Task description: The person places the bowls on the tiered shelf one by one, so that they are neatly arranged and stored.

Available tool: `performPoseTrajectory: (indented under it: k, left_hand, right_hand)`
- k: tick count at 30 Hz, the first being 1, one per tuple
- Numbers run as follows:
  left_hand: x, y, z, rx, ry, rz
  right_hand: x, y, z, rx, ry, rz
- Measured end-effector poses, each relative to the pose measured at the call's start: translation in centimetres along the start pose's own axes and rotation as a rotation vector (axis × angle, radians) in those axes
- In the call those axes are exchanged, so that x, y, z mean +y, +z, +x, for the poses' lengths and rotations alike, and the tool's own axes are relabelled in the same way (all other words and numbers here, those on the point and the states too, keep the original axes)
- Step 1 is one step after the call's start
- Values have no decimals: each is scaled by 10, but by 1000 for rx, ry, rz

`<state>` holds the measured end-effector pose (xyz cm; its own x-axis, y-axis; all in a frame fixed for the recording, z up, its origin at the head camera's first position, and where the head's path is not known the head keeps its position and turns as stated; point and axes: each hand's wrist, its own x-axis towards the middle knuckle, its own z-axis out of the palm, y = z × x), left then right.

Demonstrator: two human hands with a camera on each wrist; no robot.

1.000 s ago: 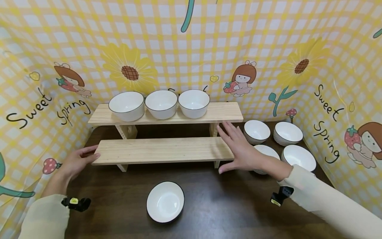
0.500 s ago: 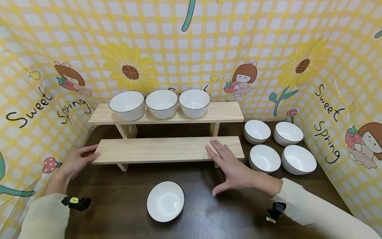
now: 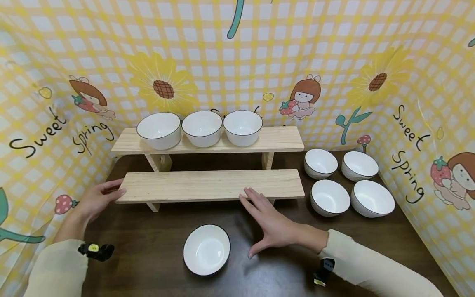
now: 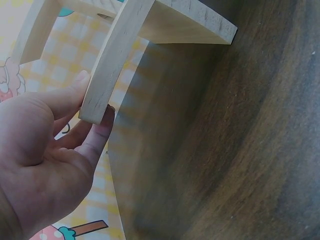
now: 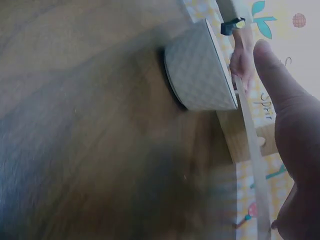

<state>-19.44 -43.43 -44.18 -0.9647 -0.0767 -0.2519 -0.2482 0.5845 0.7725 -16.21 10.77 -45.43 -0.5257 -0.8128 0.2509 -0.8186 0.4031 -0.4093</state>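
Note:
My left hand (image 3: 94, 202) pinches the left end of the lower board of a two-tier wooden shelf (image 3: 211, 185). The left wrist view shows thumb and fingers on opposite faces of the board end (image 4: 112, 75). Over the dark table, just in front of the same board, my right hand (image 3: 272, 222) has its fingers spread and holds nothing. To its left a white bowl (image 3: 206, 250) with a dark rim stands upright on the table. Its patterned outer side (image 5: 195, 70) shows in the right wrist view. Three white bowls (image 3: 202, 128) stand in a row on the upper board.
Several white bowls (image 3: 330, 198) stand grouped on the table (image 3: 148, 255), right of the shelf. A yellow checked cloth (image 3: 222, 66) with printed flowers and figures hangs behind and along both sides.
My right hand has moved left and toward me, from the shelf's right end to the space near the front bowl. My left hand keeps its hold; the bowls have not moved.

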Motion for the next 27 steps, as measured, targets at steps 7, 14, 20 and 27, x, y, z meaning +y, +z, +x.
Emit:
performPoseTrajectory:
  k: [7, 14, 20, 27]
  left_hand:
    - [2, 1, 1, 4, -2, 5]
    - [-1, 0, 2, -4, -8, 11]
    - [-2, 0, 0, -4, -5, 7]
    - [-1, 0, 0, -6, -7, -1]
  right_hand:
    - [-15, 10, 12, 0, -54, 7]
    - [-25, 19, 22, -40, -91, 20]
    - [-36, 30, 32, -126, -131, 54]
    - [-44, 46, 43, -154, -157, 59]
